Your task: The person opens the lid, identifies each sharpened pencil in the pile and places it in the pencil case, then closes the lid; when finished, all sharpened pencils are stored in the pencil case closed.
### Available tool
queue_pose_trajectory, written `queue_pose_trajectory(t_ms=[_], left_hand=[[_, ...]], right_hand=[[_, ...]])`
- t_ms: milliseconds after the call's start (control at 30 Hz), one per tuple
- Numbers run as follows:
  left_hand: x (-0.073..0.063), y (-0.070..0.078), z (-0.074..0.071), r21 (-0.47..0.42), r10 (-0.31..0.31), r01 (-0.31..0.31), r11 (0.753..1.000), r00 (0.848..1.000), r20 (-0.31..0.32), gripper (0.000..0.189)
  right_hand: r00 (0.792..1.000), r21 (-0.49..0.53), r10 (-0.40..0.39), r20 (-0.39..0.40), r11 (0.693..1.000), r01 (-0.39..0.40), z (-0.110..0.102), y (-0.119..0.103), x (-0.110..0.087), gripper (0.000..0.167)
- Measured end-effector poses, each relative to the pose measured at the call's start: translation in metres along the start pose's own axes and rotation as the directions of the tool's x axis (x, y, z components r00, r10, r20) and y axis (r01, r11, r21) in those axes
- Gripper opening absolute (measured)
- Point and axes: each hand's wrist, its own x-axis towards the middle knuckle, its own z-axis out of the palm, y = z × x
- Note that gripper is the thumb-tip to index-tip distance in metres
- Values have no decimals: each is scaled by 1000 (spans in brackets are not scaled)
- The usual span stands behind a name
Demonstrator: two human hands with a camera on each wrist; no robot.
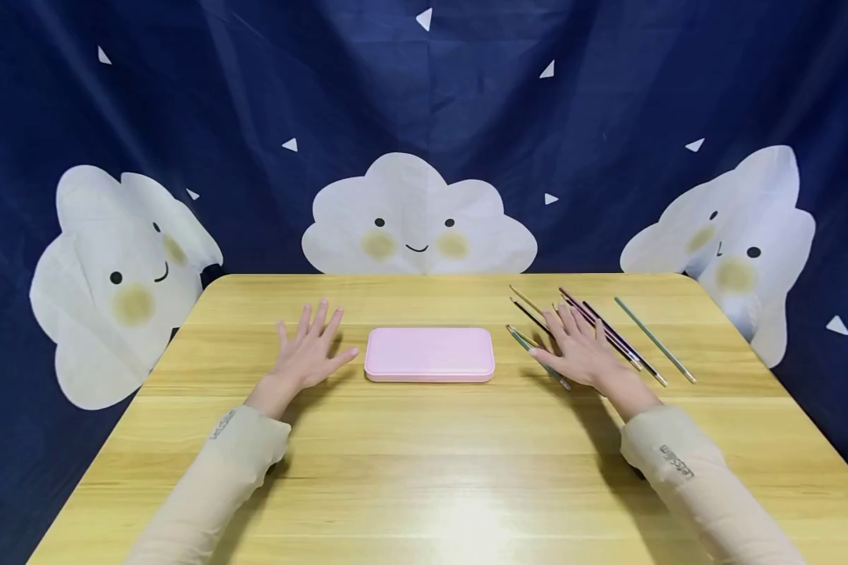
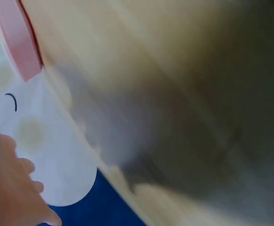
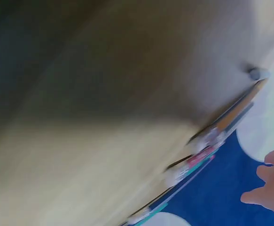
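Observation:
A pink pencil case [image 1: 429, 355] with rounded corners lies flat in the middle of the table. To its left my left hand [image 1: 302, 362] is spread palm down, the thumb near the case but apart from it. My right hand [image 1: 581, 357] is also spread, over several loose colored pencils [image 1: 625, 345] right of the case, hiding part of them. Whether it touches any is unclear. A green pencil [image 1: 655, 340] lies farthest right. The left wrist view shows the case's end [image 2: 21, 42] beyond the left hand [image 2: 10, 183]; the right wrist view shows blurred pencils [image 3: 221, 132].
The wooden table [image 1: 424, 463] has rounded far corners. Behind it hangs a dark blue curtain [image 1: 424, 94] printed with white smiling clouds [image 1: 417, 208] and small white triangles. A bright glare falls on the near part of the tabletop.

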Motion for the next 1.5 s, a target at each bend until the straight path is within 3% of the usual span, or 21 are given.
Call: queue_pose_trajectory(t_ms=[367, 567, 767, 1067, 1233, 1367, 1500], left_hand=[[9, 0, 4, -27, 130, -131, 991, 991, -8, 76], [11, 1, 10, -53, 232, -232, 971, 973, 3, 74], [15, 6, 15, -72, 282, -280, 957, 959, 10, 79], [21, 10, 21, -90, 307, -304, 948, 951, 26, 102], [25, 14, 22, -93, 310, -304, 948, 949, 53, 101], [29, 18, 23, -129, 319, -311, 942, 947, 43, 99], [31, 20, 26, -162, 329, -322, 933, 944, 20, 95]], right_hand=[[990, -32, -130, 60, 991, 132, 4, -45, 21, 80], [978, -39, -177, 108, 982, 182, 8, -67, 30, 80], [962, -42, -215, 166, 974, 224, 13, -88, 37, 81], [928, -110, -333, 170, 929, 354, 26, -113, 48, 81], [907, -108, -384, 174, 908, 405, 31, -124, 51, 82], [904, -160, -403, 139, 892, 422, 34, -127, 51, 80], [876, -284, -475, 80, 832, 477, 36, -130, 50, 78]])
